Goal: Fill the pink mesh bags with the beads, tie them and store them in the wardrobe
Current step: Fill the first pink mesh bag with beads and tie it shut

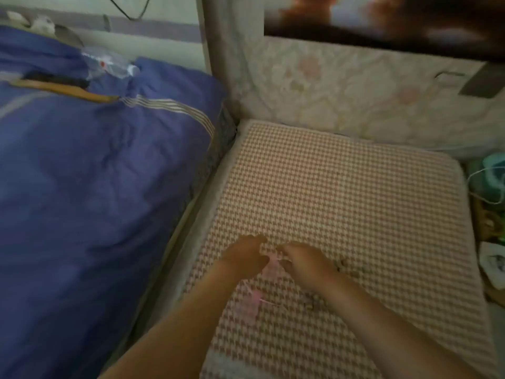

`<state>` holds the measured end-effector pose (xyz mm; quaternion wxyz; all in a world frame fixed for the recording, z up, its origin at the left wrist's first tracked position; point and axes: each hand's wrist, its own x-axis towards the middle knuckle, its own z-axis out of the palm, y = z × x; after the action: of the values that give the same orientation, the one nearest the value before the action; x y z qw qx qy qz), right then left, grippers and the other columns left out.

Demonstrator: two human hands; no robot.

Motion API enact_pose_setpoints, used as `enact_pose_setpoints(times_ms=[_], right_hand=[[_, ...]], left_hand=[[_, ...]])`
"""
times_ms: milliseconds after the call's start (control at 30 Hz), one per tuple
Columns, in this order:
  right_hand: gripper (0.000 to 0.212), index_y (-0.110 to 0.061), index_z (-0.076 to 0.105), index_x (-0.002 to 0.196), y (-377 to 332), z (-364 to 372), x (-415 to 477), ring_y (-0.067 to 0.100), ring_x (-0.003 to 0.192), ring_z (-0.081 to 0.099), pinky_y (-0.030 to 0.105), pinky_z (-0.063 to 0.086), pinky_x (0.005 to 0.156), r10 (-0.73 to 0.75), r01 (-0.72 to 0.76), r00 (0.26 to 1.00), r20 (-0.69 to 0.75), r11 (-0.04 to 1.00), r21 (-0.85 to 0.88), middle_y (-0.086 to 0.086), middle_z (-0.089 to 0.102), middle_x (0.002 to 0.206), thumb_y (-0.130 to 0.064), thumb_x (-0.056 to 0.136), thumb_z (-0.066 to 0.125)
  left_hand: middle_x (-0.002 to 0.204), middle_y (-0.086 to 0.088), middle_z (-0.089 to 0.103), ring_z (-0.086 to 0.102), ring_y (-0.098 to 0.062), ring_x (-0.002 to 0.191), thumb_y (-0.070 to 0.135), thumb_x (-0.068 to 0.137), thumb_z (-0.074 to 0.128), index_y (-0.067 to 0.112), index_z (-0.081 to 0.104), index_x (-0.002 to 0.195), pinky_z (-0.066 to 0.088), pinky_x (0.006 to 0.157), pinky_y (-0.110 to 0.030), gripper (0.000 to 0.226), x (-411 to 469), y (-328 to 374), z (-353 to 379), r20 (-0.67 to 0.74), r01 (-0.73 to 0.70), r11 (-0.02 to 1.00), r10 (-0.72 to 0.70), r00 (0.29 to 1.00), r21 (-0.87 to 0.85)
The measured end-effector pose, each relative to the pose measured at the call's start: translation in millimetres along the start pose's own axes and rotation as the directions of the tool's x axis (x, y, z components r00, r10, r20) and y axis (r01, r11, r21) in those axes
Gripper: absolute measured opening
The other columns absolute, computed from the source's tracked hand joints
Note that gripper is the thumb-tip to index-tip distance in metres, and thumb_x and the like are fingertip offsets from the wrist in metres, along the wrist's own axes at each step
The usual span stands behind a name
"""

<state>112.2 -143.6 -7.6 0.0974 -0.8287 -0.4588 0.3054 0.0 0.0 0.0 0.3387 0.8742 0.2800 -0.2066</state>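
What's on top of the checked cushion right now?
The left hand and right hand pinch one pink mesh bag; a second bag lies nearer. Small dark bits, likely beads, lie beside the right hand. Anything under the arms is hidden.

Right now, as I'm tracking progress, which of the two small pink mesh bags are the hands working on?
The farther pink mesh bag, held between left hand and right hand; the nearer pink mesh bag lies untouched on the checked cushion.

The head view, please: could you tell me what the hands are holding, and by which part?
Both the left hand and right hand pinch a pink mesh bag at its top, seemingly by its drawstrings; blur hides finer detail.
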Motion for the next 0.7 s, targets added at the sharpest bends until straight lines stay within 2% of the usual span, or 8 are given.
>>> enact_pose_setpoints(times_ms=[67,167,233,333,433,533,600,700], right_hand=[[0.039,-0.022,0.058,0.137,10,26,19,0.025,0.117,0.058,0.034,0.048,0.096,0.003,-0.005,0.999,-0.043,0.999,-0.036,0.004,0.063,0.130,-0.036,0.101,0.054],[0.048,-0.023,0.052,0.143,26,60,44,0.027,0.120,0.054,0.034,0.045,0.097,-0.005,-0.003,0.997,-0.077,0.995,-0.102,0.005,0.058,0.131,-0.044,0.099,0.053],[0.054,-0.025,0.048,0.146,33,73,53,0.026,0.120,0.050,0.035,0.043,0.097,-0.035,0.022,0.996,-0.087,0.989,-0.147,0.005,0.054,0.132,-0.050,0.098,0.052],[0.055,-0.030,0.055,0.136,42,81,62,0.022,0.111,0.049,0.035,0.043,0.091,-0.088,0.067,0.992,-0.094,0.977,-0.201,0.001,0.052,0.120,-0.059,0.089,0.058],[0.045,-0.030,0.060,0.114,47,82,67,0.020,0.102,0.049,0.038,0.043,0.088,-0.131,0.108,0.987,-0.093,0.968,-0.226,-0.003,0.053,0.108,-0.061,0.082,0.062],[0.028,-0.028,0.059,0.095,48,85,71,0.016,0.082,0.057,0.037,0.050,0.077,-0.183,0.154,0.968,-0.169,0.973,-0.170,-0.008,0.061,0.090,-0.055,0.087,0.061],[0.023,-0.031,0.059,0.100,48,89,73,0.012,0.080,0.061,0.037,0.054,0.073,-0.186,0.159,0.956,-0.227,0.979,-0.130,-0.009,0.066,0.090,-0.051,0.088,0.064],[0.021,-0.035,0.057,0.106,45,89,66,0.010,0.080,0.063,0.036,0.055,0.070,-0.178,0.167,0.931,-0.320,0.984,-0.062,-0.010,0.068,0.092,-0.048,0.090,0.062]], left_hand=[[0.144,0.000,0.049,0.050,-0.021,0.127,0.045,0.092,0.054,0.028,0.043,0.143,0.042,0.106,-0.038,0.055,19,-20,23,-0.010,0.007,0.999,-0.007,1.000,-0.034],[0.118,0.002,0.063,0.060,-0.019,0.103,0.061,0.078,0.052,0.030,0.057,0.117,0.052,0.089,-0.038,0.049,44,-44,49,-0.030,0.042,0.999,-0.042,0.999,-0.018],[0.113,0.002,0.058,0.054,-0.020,0.105,0.068,0.073,0.052,0.031,0.058,0.108,0.047,0.087,-0.035,0.051,56,-51,61,-0.057,0.037,0.999,-0.036,0.998,0.017],[0.123,0.003,0.041,0.034,-0.020,0.118,0.062,0.075,0.059,0.036,0.050,0.126,0.032,0.099,-0.034,0.058,69,-65,73,-0.105,-0.002,0.997,0.010,0.994,0.074],[0.121,0.005,0.038,0.031,-0.017,0.115,0.061,0.074,0.064,0.039,0.047,0.129,0.028,0.098,-0.033,0.062,72,-73,80,-0.144,-0.094,0.991,0.107,0.984,0.099],[0.106,0.009,0.045,0.037,-0.015,0.106,0.059,0.077,0.062,0.043,0.056,0.102,0.029,0.092,-0.032,0.031,71,-77,87,-0.209,-0.205,0.974,0.221,0.953,0.097],[0.089,0.012,0.053,0.048,-0.014,0.093,0.058,0.075,0.058,0.038,0.055,0.076,0.035,0.082,-0.033,0.019,73,-77,88,-0.260,-0.258,0.965,0.260,0.930,0.042],[0.074,0.008,0.065,0.062,-0.017,0.075,0.043,0.076,0.063,0.031,0.062,0.075,0.049,0.066,-0.035,0.013,78,-72,86,-0.340,-0.279,0.952,0.223,0.914,-0.126]])
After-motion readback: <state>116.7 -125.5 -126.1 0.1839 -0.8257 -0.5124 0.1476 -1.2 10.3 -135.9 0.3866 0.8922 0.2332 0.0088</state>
